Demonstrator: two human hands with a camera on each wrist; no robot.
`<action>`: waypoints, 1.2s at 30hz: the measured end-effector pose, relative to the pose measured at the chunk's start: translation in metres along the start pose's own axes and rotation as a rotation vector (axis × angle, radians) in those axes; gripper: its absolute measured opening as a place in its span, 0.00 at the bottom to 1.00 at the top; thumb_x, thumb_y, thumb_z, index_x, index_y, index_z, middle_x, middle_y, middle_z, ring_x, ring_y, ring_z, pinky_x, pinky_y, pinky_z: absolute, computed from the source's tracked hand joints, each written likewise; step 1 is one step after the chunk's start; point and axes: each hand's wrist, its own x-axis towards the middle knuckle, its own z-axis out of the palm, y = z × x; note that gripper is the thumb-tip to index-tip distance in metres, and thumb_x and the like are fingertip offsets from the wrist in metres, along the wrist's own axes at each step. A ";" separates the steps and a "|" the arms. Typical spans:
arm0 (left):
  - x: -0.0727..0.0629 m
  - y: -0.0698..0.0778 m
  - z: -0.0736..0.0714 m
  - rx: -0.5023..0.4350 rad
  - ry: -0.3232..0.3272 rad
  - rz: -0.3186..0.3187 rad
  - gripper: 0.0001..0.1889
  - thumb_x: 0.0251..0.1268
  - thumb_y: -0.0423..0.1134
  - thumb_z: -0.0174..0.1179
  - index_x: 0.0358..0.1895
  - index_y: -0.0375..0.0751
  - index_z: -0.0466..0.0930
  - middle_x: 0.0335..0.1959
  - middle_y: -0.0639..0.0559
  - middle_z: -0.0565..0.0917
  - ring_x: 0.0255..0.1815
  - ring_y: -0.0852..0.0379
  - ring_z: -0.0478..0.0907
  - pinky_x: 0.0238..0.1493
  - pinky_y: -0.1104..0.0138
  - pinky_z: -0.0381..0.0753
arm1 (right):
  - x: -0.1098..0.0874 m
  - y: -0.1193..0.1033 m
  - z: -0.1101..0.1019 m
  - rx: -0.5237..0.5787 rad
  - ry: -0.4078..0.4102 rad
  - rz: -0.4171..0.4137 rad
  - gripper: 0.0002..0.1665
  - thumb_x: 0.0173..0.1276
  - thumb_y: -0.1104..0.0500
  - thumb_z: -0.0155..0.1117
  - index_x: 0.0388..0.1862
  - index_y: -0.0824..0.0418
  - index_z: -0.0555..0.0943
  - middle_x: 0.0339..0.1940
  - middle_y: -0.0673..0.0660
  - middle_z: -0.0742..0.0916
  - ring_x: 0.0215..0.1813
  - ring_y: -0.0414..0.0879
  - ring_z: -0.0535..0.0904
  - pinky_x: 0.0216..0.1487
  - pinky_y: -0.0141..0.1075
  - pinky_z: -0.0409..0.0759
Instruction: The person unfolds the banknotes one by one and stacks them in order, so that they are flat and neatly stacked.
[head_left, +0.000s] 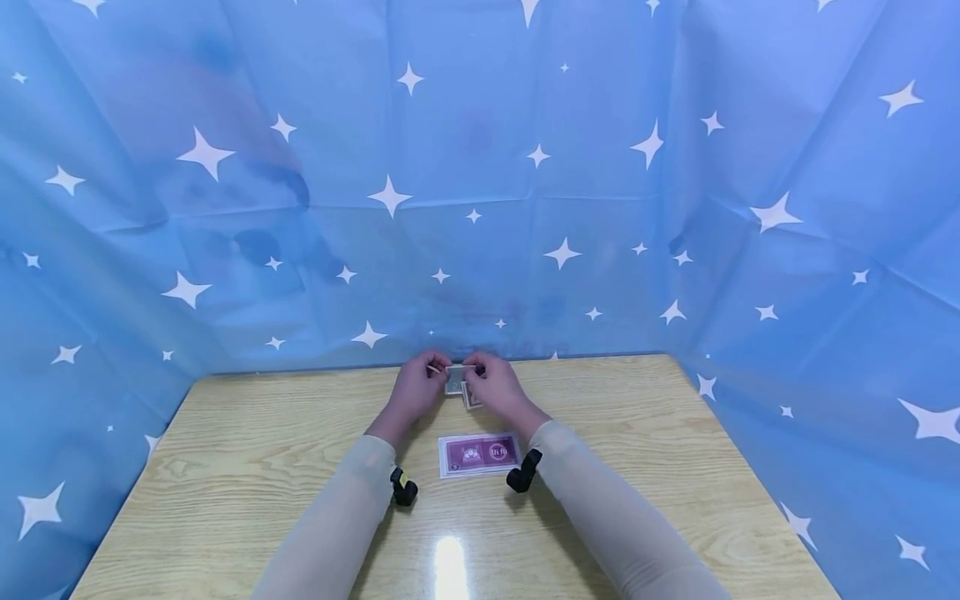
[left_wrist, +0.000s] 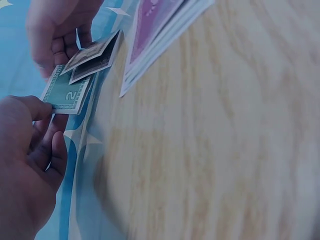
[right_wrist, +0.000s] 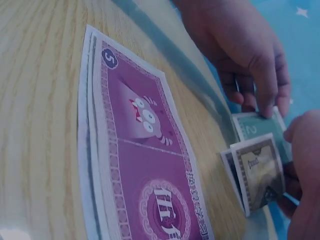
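A small green play banknote [left_wrist: 64, 95] marked 2 is held between both hands at the table's far edge. My left hand [head_left: 416, 387] pinches its left end, thumb on top and fingers beneath. From the other side, my right hand [head_left: 500, 387] grips the green note together with brown play banknotes [right_wrist: 259, 172], which overlap it and stand partly spread apart like a fold. Part of the brown notes is hidden by the right hand in the head view. Nearer the body, a stack of larger purple play banknotes [head_left: 480, 455] marked 5 lies flat on the table.
The wooden table [head_left: 262, 483] ends just beyond the hands, against a blue curtain [head_left: 480, 250] with white stars. Black wrist cameras [head_left: 523, 472] sit on both pale sleeves [head_left: 330, 521]. A bright reflection shines on the front of the table.
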 end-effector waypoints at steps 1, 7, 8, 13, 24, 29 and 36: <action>0.000 0.000 0.000 -0.005 0.002 -0.005 0.05 0.79 0.32 0.67 0.51 0.42 0.86 0.46 0.48 0.86 0.46 0.51 0.83 0.50 0.57 0.85 | 0.000 0.000 -0.001 0.007 0.002 -0.001 0.11 0.84 0.56 0.65 0.58 0.58 0.88 0.50 0.54 0.89 0.49 0.49 0.85 0.52 0.45 0.87; 0.000 0.003 -0.001 -0.057 0.024 0.000 0.06 0.78 0.30 0.66 0.52 0.41 0.86 0.47 0.47 0.87 0.47 0.50 0.82 0.51 0.56 0.84 | 0.001 0.002 -0.003 0.026 0.016 -0.013 0.10 0.83 0.58 0.69 0.57 0.59 0.87 0.44 0.53 0.88 0.45 0.47 0.85 0.47 0.42 0.88; 0.000 0.003 -0.001 -0.067 0.026 0.002 0.06 0.78 0.30 0.66 0.52 0.41 0.86 0.47 0.47 0.87 0.47 0.50 0.82 0.51 0.55 0.84 | 0.001 0.003 -0.003 0.036 0.019 -0.013 0.10 0.82 0.59 0.70 0.57 0.59 0.87 0.43 0.54 0.87 0.44 0.47 0.85 0.45 0.42 0.88; -0.001 0.006 -0.002 -0.112 0.031 0.007 0.07 0.78 0.29 0.66 0.53 0.39 0.86 0.47 0.47 0.87 0.48 0.49 0.82 0.52 0.56 0.84 | 0.000 0.002 -0.006 0.081 0.034 -0.036 0.09 0.80 0.62 0.71 0.56 0.60 0.87 0.40 0.54 0.87 0.41 0.47 0.83 0.43 0.41 0.85; 0.000 0.018 -0.005 -0.229 0.013 -0.021 0.10 0.80 0.30 0.66 0.58 0.33 0.84 0.47 0.46 0.85 0.48 0.51 0.81 0.50 0.62 0.83 | -0.003 -0.005 -0.017 0.163 0.044 -0.052 0.13 0.81 0.60 0.71 0.59 0.64 0.86 0.40 0.54 0.87 0.39 0.47 0.82 0.39 0.37 0.82; -0.005 0.026 -0.008 -0.252 0.036 0.018 0.09 0.78 0.29 0.67 0.56 0.35 0.84 0.47 0.46 0.86 0.47 0.51 0.81 0.50 0.63 0.82 | -0.007 -0.011 -0.022 0.219 0.055 -0.058 0.14 0.81 0.62 0.71 0.60 0.67 0.86 0.42 0.62 0.89 0.37 0.48 0.81 0.35 0.35 0.80; -0.011 0.034 -0.009 -0.280 0.047 0.059 0.09 0.77 0.27 0.66 0.55 0.31 0.84 0.44 0.45 0.86 0.44 0.53 0.81 0.46 0.65 0.82 | -0.015 -0.020 -0.029 0.256 0.058 -0.053 0.12 0.79 0.63 0.72 0.58 0.62 0.87 0.44 0.66 0.90 0.42 0.58 0.83 0.38 0.33 0.80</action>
